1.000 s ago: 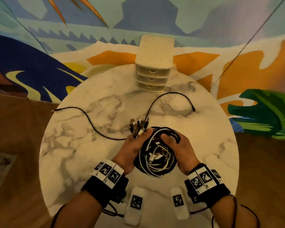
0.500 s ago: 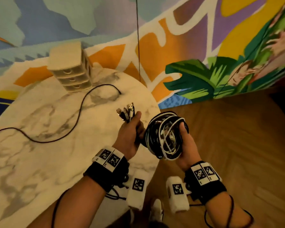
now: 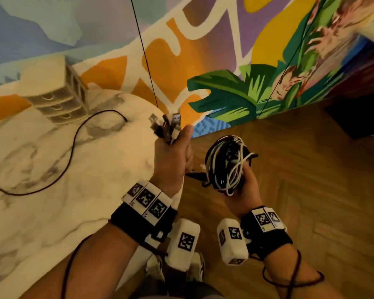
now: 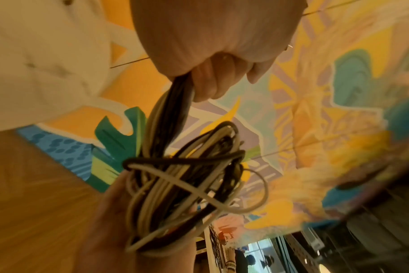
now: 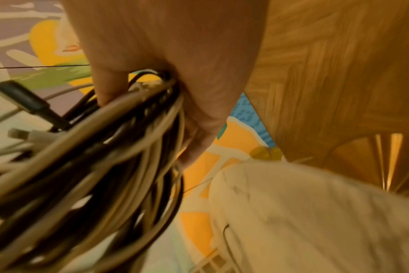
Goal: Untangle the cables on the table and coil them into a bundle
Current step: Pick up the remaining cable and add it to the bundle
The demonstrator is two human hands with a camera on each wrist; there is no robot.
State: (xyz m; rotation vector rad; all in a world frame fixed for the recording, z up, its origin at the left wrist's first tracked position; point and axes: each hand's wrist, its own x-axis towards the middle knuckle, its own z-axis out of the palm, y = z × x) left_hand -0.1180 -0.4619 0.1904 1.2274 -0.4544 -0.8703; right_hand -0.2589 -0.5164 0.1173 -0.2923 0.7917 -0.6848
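Holding the coiled bundle (image 3: 227,162) off the tabletop (image 3: 52,212), out over the wood floor, with both hands. The right hand (image 3: 244,190) is cupping the coil from below, fingers (image 5: 110,86) curled round the loops, likely to stop them springing apart. The left hand (image 3: 173,156) is gripping the gathered plug ends (image 3: 166,126) in a closed fist, connectors sticking up past the thumb; judging by that, the ends are being kept together so the tails don't re-tangle. The strands between fist and coil are running taut in the left wrist view. One black cable (image 3: 69,152) is still lying loose on the tabletop, near the small drawer unit (image 3: 56,100), so the task looks not quite done. No readable brands or writing; only square fiducial markers are showing on the wristbands (image 3: 147,199).
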